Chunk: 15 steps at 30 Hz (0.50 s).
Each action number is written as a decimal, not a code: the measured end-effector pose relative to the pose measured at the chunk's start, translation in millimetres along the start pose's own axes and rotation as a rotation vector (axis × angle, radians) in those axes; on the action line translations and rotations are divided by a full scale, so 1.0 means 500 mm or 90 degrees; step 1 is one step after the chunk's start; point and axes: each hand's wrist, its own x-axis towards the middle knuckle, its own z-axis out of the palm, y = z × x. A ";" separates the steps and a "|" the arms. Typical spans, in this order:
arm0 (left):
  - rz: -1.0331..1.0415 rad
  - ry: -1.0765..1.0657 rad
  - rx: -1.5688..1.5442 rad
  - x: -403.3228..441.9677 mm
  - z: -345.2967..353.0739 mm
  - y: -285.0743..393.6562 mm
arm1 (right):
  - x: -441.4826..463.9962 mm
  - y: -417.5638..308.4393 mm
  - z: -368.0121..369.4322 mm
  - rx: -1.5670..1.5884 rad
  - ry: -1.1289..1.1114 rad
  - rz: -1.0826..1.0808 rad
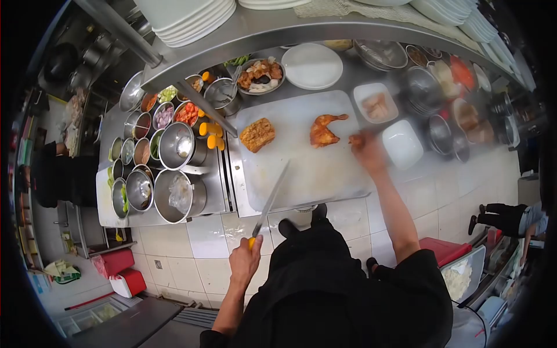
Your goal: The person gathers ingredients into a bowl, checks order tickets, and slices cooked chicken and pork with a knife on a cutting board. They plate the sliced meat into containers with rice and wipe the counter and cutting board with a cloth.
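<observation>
My left hand (246, 258) is closed round the yellow handle of a long knife (271, 200), its blade pointing up over the front of the white cutting board (296, 180). At the board's right edge is my right hand (366, 152), fingers curled and slightly blurred. A small reddish-brown patch shows at its fingertips, too unclear to name. Just left of that hand a browned chicken leg (325, 130) lies on the board. Farther left on the board sits a browned, crusted chunk of food (257, 135). A square white bowl (402, 144) stands right of my right hand.
Another white bowl (376, 103) with pale pieces sits behind. A round white plate (313, 66) and a bowl of mixed food (261, 76) stand beyond the board. Several steel pots (180, 197) crowd the left. Overhead runs a metal shelf (278, 35). People stand at both sides.
</observation>
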 end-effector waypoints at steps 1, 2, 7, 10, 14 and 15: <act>-0.028 -0.006 -0.006 0.001 0.001 -0.012 | 0.003 0.002 -0.004 0.008 -0.004 0.011; -0.042 -0.009 -0.034 -0.001 0.005 -0.020 | 0.005 0.005 -0.011 0.015 -0.010 0.023; -0.127 -0.028 -0.133 -0.027 0.024 -0.031 | -0.054 -0.037 -0.066 0.090 0.097 -0.112; -0.140 -0.016 -0.168 -0.035 0.050 -0.031 | -0.125 -0.137 -0.035 0.124 0.119 -0.308; -0.152 -0.026 -0.196 -0.037 0.051 -0.019 | -0.206 -0.198 0.090 0.114 0.000 -0.466; -0.154 -0.027 -0.200 -0.035 0.051 -0.022 | -0.218 -0.214 0.085 0.125 -0.037 -0.477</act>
